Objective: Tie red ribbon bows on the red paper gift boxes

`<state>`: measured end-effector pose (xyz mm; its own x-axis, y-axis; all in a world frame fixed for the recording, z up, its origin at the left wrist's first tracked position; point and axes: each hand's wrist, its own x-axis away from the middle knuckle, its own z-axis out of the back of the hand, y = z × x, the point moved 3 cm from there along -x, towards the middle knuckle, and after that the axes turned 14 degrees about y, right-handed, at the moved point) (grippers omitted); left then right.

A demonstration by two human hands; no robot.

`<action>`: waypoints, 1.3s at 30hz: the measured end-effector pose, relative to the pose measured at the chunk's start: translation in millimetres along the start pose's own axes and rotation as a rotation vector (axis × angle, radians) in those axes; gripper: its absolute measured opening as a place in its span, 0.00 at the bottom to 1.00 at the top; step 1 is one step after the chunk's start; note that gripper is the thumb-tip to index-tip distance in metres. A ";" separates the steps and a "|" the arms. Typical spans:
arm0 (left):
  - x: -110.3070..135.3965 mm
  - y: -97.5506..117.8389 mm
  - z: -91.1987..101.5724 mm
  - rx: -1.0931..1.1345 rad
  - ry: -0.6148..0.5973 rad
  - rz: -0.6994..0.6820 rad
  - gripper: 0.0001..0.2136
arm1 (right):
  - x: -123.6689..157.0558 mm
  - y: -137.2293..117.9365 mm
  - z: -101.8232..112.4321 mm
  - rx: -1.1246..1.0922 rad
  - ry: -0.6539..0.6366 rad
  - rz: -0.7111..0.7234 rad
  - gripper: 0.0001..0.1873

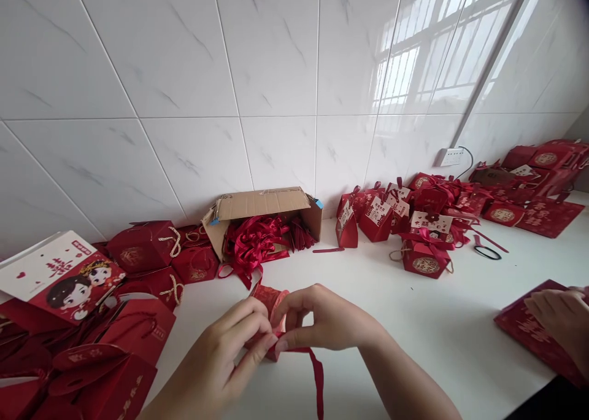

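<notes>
Both my hands meet over a small red gift box (268,298) on the white table (405,322). My left hand (230,352) is closed on the box's near side, fingers pinched against it. My right hand (317,318) pinches a dark red ribbon (316,374) at the box, and the ribbon's loose end trails down toward me. The box is mostly hidden behind my fingers.
A cardboard box (264,214) lying on its side spills red ribbons by the wall. Red gift boxes (142,248) pile up at the left, and finished ribboned boxes (426,248) stand at the right. Another person's hand (559,322) rests on flat red cartons (524,328) at the far right.
</notes>
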<state>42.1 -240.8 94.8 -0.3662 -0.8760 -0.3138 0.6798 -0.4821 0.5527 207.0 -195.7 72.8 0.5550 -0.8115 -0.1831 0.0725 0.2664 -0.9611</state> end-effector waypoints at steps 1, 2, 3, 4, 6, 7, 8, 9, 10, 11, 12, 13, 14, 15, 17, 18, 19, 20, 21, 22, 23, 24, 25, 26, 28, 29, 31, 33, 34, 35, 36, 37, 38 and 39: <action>-0.4 0.8 0.4 -0.008 0.006 -0.007 0.11 | -0.3 0.2 0.6 -0.002 -0.016 0.010 0.14; -0.6 1.2 0.6 -0.014 0.015 -0.015 0.11 | -0.7 0.3 1.0 -0.004 -0.033 0.023 0.13; -0.6 1.2 0.5 -0.018 0.024 -0.021 0.10 | -1.0 0.2 1.3 -0.002 -0.051 0.039 0.12; -0.5 0.7 0.1 -0.020 0.028 -0.026 0.10 | -1.3 -0.1 1.6 0.002 -0.067 0.057 0.11; -0.3 -1.3 -1.6 -0.021 0.031 -0.031 0.10 | -1.9 -0.2 3.1 0.024 -0.078 0.087 0.11; -0.5 -2.9 -2.6 -0.021 0.036 -0.033 0.10 | -2.2 0.2 4.4 0.043 -0.080 0.093 0.10; -1.1 -4.9 -3.4 -0.025 0.049 -0.035 0.10 | -2.5 1.2 6.3 0.069 -0.077 0.091 0.10; -2.2 -7.6 -4.0 -0.034 0.071 -0.038 0.09 | -3.2 3.0 8.8 0.111 -0.065 0.080 0.10; -3.8 -10.8 -4.4 -0.051 0.102 -0.042 0.09 | -4.2 5.7 11.9 0.170 -0.043 0.064 0.10; -5.8 -14.9 -4.7 -0.075 0.138 -0.043 0.09 | -5.7 9.2 15.5 0.242 -0.014 0.044 0.11; -8.3 -19.7 -5.2 -0.107 0.171 -0.042 0.08 | -7.7 13.3 19.2 0.316 0.020 0.021 0.12; -11.0 -25.0 -6.1 -0.144 0.194 -0.038 0.08 | -10.1 17.8 22.7 0.385 0.056 -0.003 0.13; -13.9 -30.6 -7.6 -0.182 0.204 -0.030 0.08 | -12.8 22.6 25.4 0.443 0.084 -0.028 0.14; -16.7 -36.1 -9.6 -0.218 0.203 -0.019 0.08 | -15.7 27.4 27.2 0.486 0.103 -0.052 0.15; -21.7 -45.4 -14.7 -0.262 0.172 0.002 0.09 | -21.3 36.3 27.7 0.531 0.114 -0.100 0.15; -23.6 -48.4 -17.4 -0.269 0.154 0.010 0.10 | -23.8 40.0 26.9 0.540 0.111 -0.122 0.15; -25.0 -50.4 -19.9 -0.268 0.141 0.016 0.10 | -25.9 42.9 25.7 0.541 0.105 -0.141 0.15; -25.9 -51.3 -22.0 -0.261 0.130 0.018 0.11 | -27.5 45.0 24.2 0.536 0.099 -0.155 0.15; -26.4 -51.3 -23.7 -0.253 0.123 0.018 0.11 | -28.7 46.3 22.9 0.525 0.095 -0.166 0.15; -26.5 -50.8 -24.9 -0.246 0.120 0.016 0.12 | -29.4 46.9 21.7 0.511 0.093 -0.173 0.16; -26.3 -50.0 -25.5 -0.240 0.122 0.014 0.12 | -29.8 47.0 20.8 0.497 0.092 -0.177 0.16; -26.0 -49.2 -25.8 -0.234 0.126 0.010 0.12 | -30.0 46.7 20.2 0.485 0.093 -0.179 0.17; -25.6 -48.5 -25.7 -0.229 0.130 0.007 0.12 | -30.1 46.4 19.7 0.477 0.093 -0.177 0.18; -25.2 -48.0 -25.5 -0.225 0.133 0.004 0.12 | -30.2 46.2 19.4 0.472 0.094 -0.177 0.19; -24.7 -47.8 -25.2 -0.216 0.131 0.004 0.12 | -30.8 46.5 19.0 0.466 0.095 -0.176 0.20; -24.7 -48.0 -25.2 -0.212 0.128 0.005 0.12 | -31.3 47.1 18.8 0.465 0.096 -0.176 0.20; -25.0 -48.4 -25.4 -0.202 0.127 0.005 0.13 | -32.5 49.4 18.3 0.470 0.091 -0.180 0.20; -25.6 -48.5 -25.9 -0.191 0.127 0.006 0.13 | -33.4 52.2 17.6 0.486 0.076 -0.189 0.21; -25.7 -48.4 -26.1 -0.189 0.123 0.010 0.13 | -33.6 53.4 17.2 0.495 0.067 -0.193 0.22; -25.8 -48.3 -26.3 -0.188 0.118 0.015 0.13 | -33.6 54.2 16.8 0.503 0.060 -0.193 0.22; -25.8 -48.1 -26.4 -0.187 0.112 0.021 0.14 | -33.5 54.5 16.4 0.506 0.056 -0.192 0.23; -25.7 -47.8 -26.4 -0.187 0.109 0.027 0.14 | -33.4 54.5 16.0 0.503 0.056 -0.189 0.23; -25.5 -47.5 -26.2 -0.186 0.109 0.029 0.14 | -33.2 54.1 15.4 0.493 0.058 -0.185 0.23; -25.3 -47.1 -26.0 -0.184 0.110 0.029 0.14 | -33.1 53.6 14.7 0.478 0.063 -0.181 0.23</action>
<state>35.9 -195.6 56.6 -0.2796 -0.8783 -0.3878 0.7976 -0.4373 0.4155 204.7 -146.9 30.4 0.4485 -0.8925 -0.0485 0.5420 0.3148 -0.7792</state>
